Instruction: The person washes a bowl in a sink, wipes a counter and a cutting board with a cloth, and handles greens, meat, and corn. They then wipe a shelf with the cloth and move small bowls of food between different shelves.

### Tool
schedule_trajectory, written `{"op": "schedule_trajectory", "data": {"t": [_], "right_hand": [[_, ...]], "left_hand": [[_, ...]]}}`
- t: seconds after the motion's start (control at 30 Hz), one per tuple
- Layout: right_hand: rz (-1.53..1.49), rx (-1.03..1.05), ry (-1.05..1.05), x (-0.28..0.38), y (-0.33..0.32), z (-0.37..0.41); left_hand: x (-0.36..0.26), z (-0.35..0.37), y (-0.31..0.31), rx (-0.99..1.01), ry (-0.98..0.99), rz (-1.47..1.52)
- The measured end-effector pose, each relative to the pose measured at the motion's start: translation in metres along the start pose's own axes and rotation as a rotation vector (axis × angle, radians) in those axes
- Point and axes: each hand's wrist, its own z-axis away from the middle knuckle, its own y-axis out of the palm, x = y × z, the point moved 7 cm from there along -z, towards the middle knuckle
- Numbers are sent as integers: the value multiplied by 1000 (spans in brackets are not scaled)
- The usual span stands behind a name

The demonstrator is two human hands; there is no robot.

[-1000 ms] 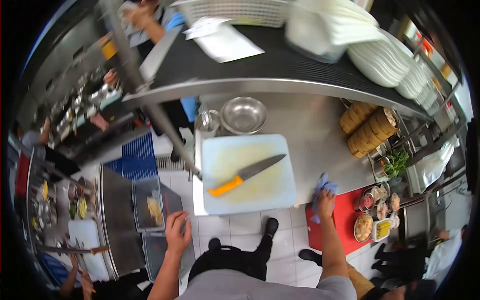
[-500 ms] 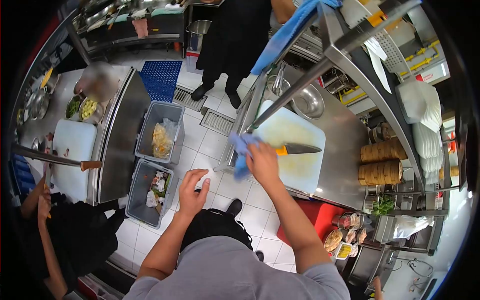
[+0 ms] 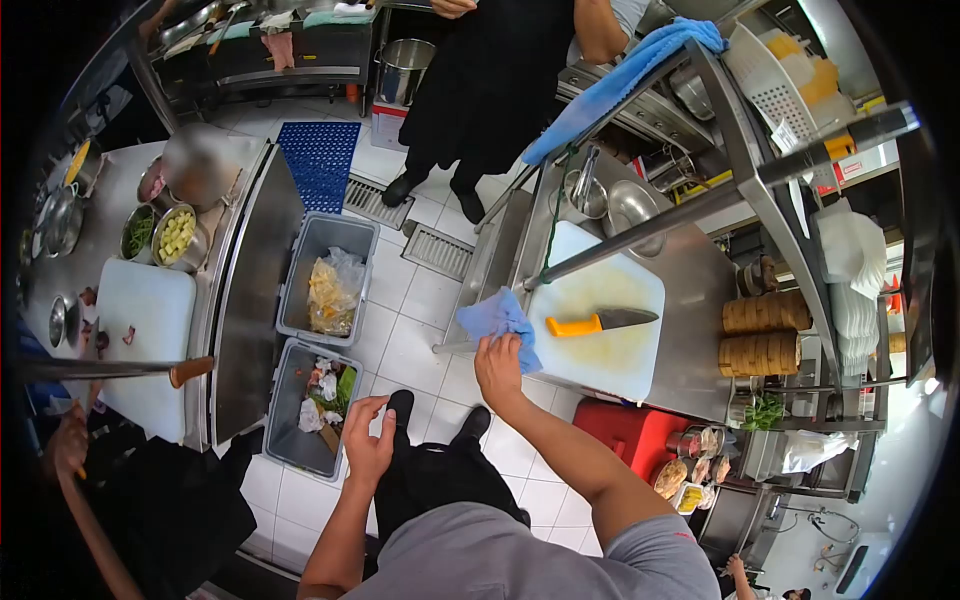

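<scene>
My right hand (image 3: 498, 368) is closed on a blue cloth (image 3: 497, 313), which hangs bunched beside the near left edge of a white cutting board (image 3: 622, 369). A knife with a yellow handle (image 3: 575, 326) lies flat on that board, its blade pointing right. Yellowish stains mark the board's surface. My left hand (image 3: 369, 437) is empty over the floor, fingers loosely bent and thumb apart. Nearest to it is a grey bin (image 3: 272, 455) holding food scraps and paper.
A second grey bin (image 3: 286, 298) stands beyond the first. Metal bowls (image 3: 637, 212) and bamboo steamers (image 3: 762, 355) sit on the right counter under a metal shelf frame (image 3: 650, 240). One person in a dark apron (image 3: 485, 80) stands ahead; another person's hand (image 3: 68, 445) is at the left counter.
My right hand has drawn back left and down with the cloth, away from the knife, whose whole handle now shows. My left hand has dropped slightly. The view has shifted a little.
</scene>
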Motion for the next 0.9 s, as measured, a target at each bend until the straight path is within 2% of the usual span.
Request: {"op": "schedule_trajectory", "data": {"t": [0.13,0.23,0.33,0.4,0.5,0.53,0.6,0.7,0.77,0.8,0.83,0.87,0.9], "right_hand": [[28,-16,-46,-14,0,-45],[171,-70,7,-32,21,-93],[244,-67,202,-64,50,-159],[179,-98,318,-94,83,-215],[114,-354,306,-130,79,-260],[71,-322,247,-124,69,-265],[-96,-238,115,-111,53,-244],[-390,-136,-79,-63,12,-194],[-577,-161,-161,-14,-18,-123],[-700,10,-149,12,-2,-84],[-901,47,-254,38,-6,-44],[-1083,106,-221,57,-13,-6],[-1127,377,-147,73,-8,24]], "left_hand": [[-3,-29,0,-9,14,40],[1,-30,-10,-72,-22,59],[21,-14,-21,-100,-98,26],[41,-2,-30,-136,-172,2],[67,28,-44,-180,-285,-59],[75,34,-49,-194,-333,-77],[89,41,-51,-220,-396,-75],[109,34,-31,-109,-420,-37],[96,3,-15,-53,-331,-23],[91,-11,-5,-26,-272,-18],[79,-29,2,14,-247,-19],[71,-42,11,6,-198,18],[64,-54,19,-2,-150,53]]}}
